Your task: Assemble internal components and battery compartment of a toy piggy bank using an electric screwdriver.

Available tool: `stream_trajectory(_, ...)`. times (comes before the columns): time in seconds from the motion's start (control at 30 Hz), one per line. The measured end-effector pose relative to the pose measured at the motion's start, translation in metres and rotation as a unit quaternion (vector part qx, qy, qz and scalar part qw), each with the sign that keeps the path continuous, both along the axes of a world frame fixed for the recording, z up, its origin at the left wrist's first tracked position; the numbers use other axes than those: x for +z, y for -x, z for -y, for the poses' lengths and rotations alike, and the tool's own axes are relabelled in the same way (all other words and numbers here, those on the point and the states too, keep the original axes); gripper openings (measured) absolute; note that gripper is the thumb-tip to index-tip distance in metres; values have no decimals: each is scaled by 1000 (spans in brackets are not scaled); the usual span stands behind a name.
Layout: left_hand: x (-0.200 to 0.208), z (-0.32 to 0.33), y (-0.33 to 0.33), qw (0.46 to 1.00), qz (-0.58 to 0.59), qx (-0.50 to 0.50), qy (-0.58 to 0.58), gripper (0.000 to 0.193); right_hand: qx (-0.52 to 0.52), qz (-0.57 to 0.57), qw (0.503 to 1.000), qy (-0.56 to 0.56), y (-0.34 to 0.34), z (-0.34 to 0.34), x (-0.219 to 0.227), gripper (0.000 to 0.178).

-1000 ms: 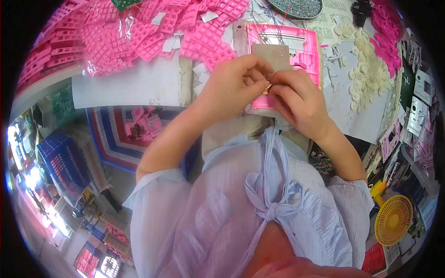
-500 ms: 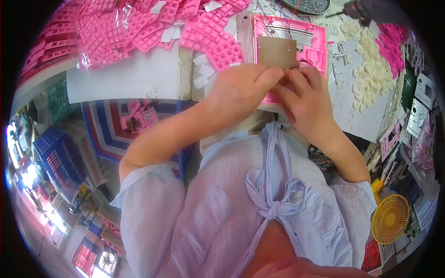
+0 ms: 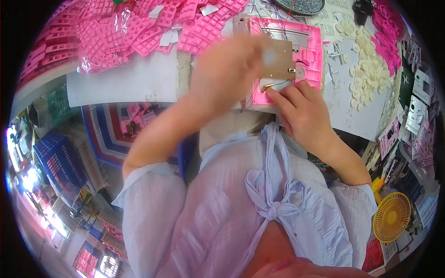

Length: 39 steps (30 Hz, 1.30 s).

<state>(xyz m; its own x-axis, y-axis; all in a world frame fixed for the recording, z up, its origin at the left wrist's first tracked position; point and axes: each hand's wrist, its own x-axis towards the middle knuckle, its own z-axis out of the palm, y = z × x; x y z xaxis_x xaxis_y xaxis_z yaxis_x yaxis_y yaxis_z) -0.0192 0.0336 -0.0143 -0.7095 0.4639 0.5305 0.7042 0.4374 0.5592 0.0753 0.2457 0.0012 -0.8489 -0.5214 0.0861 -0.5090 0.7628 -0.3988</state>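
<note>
A pink plastic housing [image 3: 315, 55] lies in front of me, with a brown circuit board [image 3: 279, 69] over its left part. Red, blue and other thin wires run off the board's far side. My right hand [image 3: 303, 109] rests at the housing's near edge, thumb and fingertips closed on a small brass-coloured piece [image 3: 266, 87] beside a thin wire. Over the housing's left side hovers my left hand [image 3: 227, 69], smeared by motion, its fingers unreadable. A pale blur lies between its fingertips and the board; I cannot tell what it is.
Pink keypad pieces [image 3: 148, 34] are heaped at the far left, some under clear plastic. Off-white rings [image 3: 368, 74] and magenta pieces [image 3: 387, 37] lie to the right. A grey-filled round tray [image 3: 303, 5] stands at the back. Below the table sits a striped basket [image 3: 99, 125].
My left hand has parted from my right and moved left, away from the board's near edge. The board's near edge with a small switch now shows. The housing sits slightly further left.
</note>
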Motion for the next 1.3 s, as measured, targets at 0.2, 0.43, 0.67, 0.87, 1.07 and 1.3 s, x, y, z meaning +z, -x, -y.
stream_trajectory(0.2, 13, 26, -17, 984, 170, 23, 37, 31, 17, 4, 998, 55, 6, -6, -3, 51)
stream_trajectory(0.43, -16, 32, -73, 952, 306, -26, 6, 9, -8, -15, 1000, 24, 9, 1, -10, 45)
stream_trajectory(0.67, -1, 19, -29, 926, 346, 6, -149, 5, 28, 25, 998, -59, 12, 3, 1, 49)
stream_trajectory(0.87, 2, -4, -25, 817, 495, -40, -293, 7, 78, 61, 995, -14, 20, -9, 6, 45)
stream_trajectory(1.07, -1, -7, -32, 800, 500, -23, -331, 10, 24, 62, 996, 55, 12, -16, -5, 37)
stream_trajectory(1.3, -6, -5, -36, 913, 368, -28, -176, 12, 34, 16, 999, 21, 10, -6, -5, 45)
